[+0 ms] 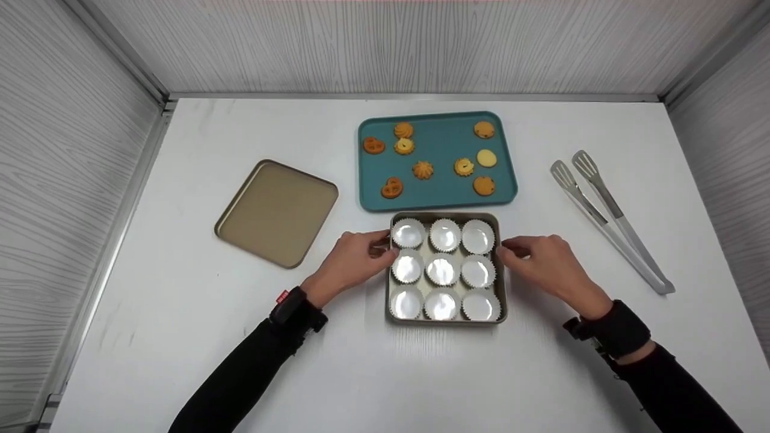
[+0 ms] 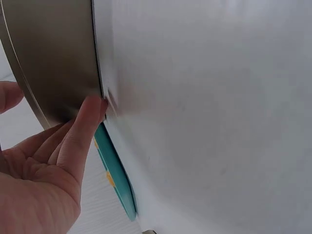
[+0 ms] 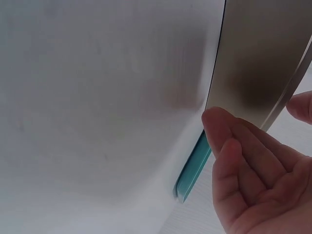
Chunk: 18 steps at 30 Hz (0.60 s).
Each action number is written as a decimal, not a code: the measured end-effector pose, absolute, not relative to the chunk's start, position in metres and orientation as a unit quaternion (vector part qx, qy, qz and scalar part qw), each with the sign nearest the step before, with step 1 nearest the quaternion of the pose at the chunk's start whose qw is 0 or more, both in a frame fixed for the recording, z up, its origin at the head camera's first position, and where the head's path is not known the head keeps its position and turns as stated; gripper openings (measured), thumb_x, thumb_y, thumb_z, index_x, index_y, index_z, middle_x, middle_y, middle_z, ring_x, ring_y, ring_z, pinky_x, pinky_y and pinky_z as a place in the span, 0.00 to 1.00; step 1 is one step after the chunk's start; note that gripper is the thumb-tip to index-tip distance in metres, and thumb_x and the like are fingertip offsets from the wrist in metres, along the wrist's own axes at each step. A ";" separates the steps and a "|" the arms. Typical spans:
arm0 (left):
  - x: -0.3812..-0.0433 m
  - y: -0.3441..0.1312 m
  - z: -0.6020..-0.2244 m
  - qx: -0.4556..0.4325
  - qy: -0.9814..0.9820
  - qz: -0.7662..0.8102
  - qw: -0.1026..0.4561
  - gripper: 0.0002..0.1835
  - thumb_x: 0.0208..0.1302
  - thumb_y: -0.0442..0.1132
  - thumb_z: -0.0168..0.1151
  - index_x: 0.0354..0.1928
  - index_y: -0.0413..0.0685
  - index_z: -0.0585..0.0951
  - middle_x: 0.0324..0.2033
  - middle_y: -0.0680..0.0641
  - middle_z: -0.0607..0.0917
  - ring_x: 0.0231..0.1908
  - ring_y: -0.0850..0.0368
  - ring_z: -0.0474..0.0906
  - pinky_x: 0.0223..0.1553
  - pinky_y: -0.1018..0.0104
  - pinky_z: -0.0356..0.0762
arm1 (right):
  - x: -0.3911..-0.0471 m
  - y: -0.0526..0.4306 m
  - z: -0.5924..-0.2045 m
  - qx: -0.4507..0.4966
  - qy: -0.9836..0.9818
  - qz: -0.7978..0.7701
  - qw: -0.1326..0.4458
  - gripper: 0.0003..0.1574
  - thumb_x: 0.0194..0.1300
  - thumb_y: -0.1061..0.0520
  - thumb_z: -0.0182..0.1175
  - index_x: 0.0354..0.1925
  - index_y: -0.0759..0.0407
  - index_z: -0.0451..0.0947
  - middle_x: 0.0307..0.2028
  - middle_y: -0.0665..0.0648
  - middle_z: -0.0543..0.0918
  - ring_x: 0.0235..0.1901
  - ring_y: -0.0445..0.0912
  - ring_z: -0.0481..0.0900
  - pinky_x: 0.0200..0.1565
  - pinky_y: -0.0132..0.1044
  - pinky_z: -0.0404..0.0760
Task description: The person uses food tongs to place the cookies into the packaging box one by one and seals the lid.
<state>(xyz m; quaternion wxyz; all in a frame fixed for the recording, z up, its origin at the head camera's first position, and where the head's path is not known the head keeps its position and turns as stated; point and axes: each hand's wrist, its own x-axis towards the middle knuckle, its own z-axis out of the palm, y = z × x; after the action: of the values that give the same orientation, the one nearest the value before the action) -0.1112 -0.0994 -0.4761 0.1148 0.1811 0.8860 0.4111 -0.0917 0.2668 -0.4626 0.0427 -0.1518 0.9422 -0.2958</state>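
- The left hand [image 1: 358, 258] and right hand [image 1: 544, 264] stand apart at the middle of the frame, each pinching a side wall of the square tin [image 1: 445, 322], thumb at the rim, fingers against the outside.
- To steady it well, the person would best press evenly from both sides and keep the tin level; the light cups could slide if it tipped.
- The tin, just below the frame's centre, is smooth, dull-gold metal with rounded corners; nine pleated, shiny white cups [image 1: 443, 270] sit inside in three rows, thumbs best kept off their frilled edges.
- Left of centre, a shallow square pan [image 1: 277, 213] shows a matte gold face and thin raised lip.
- Right of centre lie slim metal tongs [image 1: 610, 199] with slotted ends.
- At upper centre, a teal tray [image 1: 442, 135] bears ridged, round and pretzel-shaped cookies [image 1: 423, 170].
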 end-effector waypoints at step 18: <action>-0.118 -0.090 -0.484 0.124 0.824 0.537 0.130 0.26 0.73 0.40 0.63 0.68 0.36 0.77 0.60 0.40 0.84 0.55 0.51 0.85 0.53 0.63 0.83 | -0.107 0.263 -0.467 -0.170 0.935 -0.309 0.011 0.20 0.75 0.57 0.59 0.22 0.52 0.75 0.16 0.43 0.64 0.19 0.40 0.64 0.25 0.34 0.63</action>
<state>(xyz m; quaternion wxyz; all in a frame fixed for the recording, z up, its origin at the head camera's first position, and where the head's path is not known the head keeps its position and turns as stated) -0.1176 -0.0901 -0.4836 0.1297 0.1237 0.8244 0.5369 -0.1068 0.2632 -0.4674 0.0114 -0.1705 0.9354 -0.3095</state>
